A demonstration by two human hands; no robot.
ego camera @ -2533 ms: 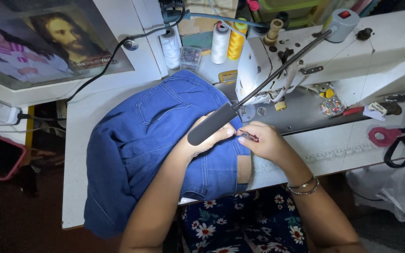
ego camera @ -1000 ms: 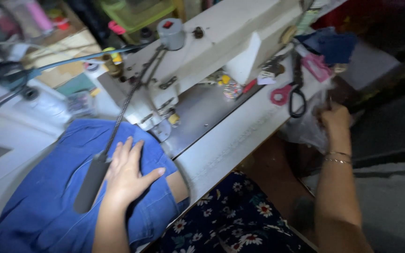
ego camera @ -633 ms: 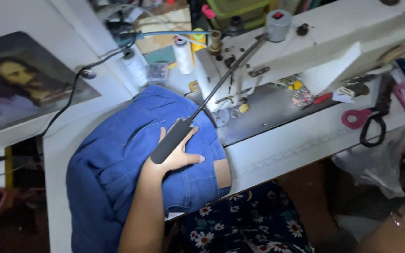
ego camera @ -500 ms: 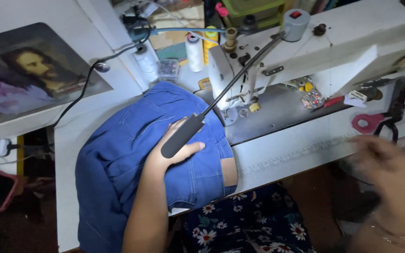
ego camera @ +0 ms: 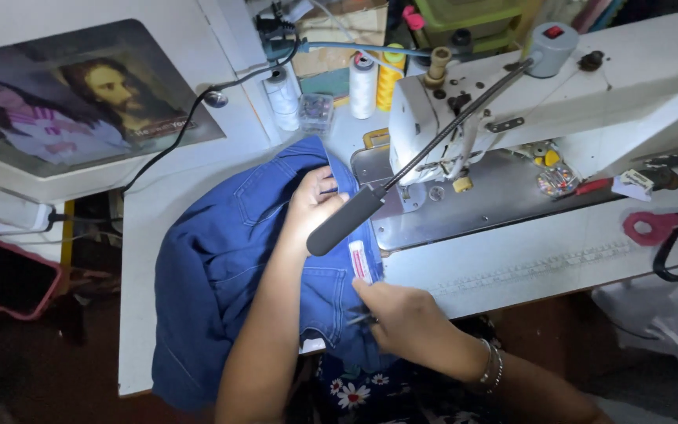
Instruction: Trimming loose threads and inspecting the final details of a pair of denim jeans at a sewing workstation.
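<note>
Back from its reach to the side, the right hand (ego camera: 402, 318) pinches a small tool at the blue denim garment (ego camera: 221, 267) on the bench (ego camera: 512, 259). Left hand (ego camera: 315, 204), fingers spread, presses the cloth ahead of it, not yet under the sewing machine (ego camera: 527, 94).

A white sewing table (ego camera: 198, 204) carries a white sewing machine (ego camera: 574, 86) at two o'clock, blue denim (ego camera: 229, 267) spread at its centre, thread spools (ego camera: 362, 82) at twelve, a framed picture (ego camera: 72, 110) at ten, and what looks like pink-handled scissors (ego camera: 661, 232) at three.
</note>
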